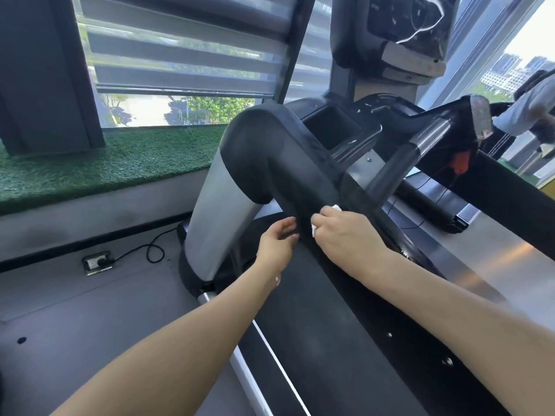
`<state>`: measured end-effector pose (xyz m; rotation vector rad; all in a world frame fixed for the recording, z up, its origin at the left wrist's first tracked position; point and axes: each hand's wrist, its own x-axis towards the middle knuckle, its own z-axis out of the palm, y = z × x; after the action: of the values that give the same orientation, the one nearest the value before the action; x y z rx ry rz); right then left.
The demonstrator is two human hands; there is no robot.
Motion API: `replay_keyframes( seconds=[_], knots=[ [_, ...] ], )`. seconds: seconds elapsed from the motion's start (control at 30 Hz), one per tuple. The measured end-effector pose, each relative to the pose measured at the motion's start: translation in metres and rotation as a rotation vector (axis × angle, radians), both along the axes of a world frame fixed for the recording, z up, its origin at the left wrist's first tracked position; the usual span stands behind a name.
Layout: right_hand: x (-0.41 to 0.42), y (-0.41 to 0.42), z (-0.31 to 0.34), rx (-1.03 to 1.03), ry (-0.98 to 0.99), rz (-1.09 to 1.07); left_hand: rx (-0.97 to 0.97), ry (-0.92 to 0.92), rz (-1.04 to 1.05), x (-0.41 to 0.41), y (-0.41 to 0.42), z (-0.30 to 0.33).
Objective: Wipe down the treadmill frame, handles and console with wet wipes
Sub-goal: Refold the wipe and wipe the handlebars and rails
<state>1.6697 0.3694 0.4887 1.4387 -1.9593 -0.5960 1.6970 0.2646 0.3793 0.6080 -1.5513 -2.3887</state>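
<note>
- Head view, landmark = black left handrail (pixel 288 163) of the treadmill, running from the curved top bend down toward the camera.
- Right hand (pixel 345 235): on the handrail's lower stretch, fingers curled round a white wet wipe (pixel 335 209), pressing it on the rail's top face. Only small bits of wipe show above and below the knuckles.
- Left hand (pixel 277 244): just left of the handrail, level with the right hand, grip loosely open, fingertips touching the rail's side. Holds nothing.
- Silver upright (pixel 219 211): under the handrail's bend, going down to the floor.
- Console tray (pixel 333 130): right of the bend, dark recessed pocket; screen unit (pixel 399 28) above it.
- Running belt (pixel 345 340): below and right of the handrail, under both forearms.
- Floor socket (pixel 97 262) with black cable (pixel 150 250): well left of the handrail, on grey floor.
- Green turf ledge (pixel 105 163) and window blind (pixel 180 46): behind, left of the bend.
</note>
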Motion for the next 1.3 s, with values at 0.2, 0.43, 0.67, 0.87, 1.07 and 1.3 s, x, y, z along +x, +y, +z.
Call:
replay_keyframes(
  seconds=[0.2,0.43,0.67,0.87,1.07,1.3],
  knots=[
    [-0.011,-0.016,0.004,0.069,0.06,-0.083,0.015,0.002,-0.023,0.002,-0.003,0.0],
    [-0.034,-0.077,0.004,0.129,-0.099,-0.186,0.002,-0.05,-0.02,-0.004,-0.022,-0.01],
    [-0.042,-0.113,0.008,0.319,-0.097,-0.261,-0.005,-0.108,-0.009,-0.005,-0.038,-0.025],
    [-0.025,-0.075,-0.007,0.428,-0.244,-0.278,0.005,-0.143,0.021,0.007,-0.027,-0.025],
    [0.01,-0.02,-0.017,0.481,-0.296,-0.317,0.058,-0.135,-0.001,0.028,0.018,-0.018],
    [0.057,0.057,-0.013,0.436,-0.359,-0.307,0.122,-0.114,0.04,0.063,0.08,-0.008]
  ],
)
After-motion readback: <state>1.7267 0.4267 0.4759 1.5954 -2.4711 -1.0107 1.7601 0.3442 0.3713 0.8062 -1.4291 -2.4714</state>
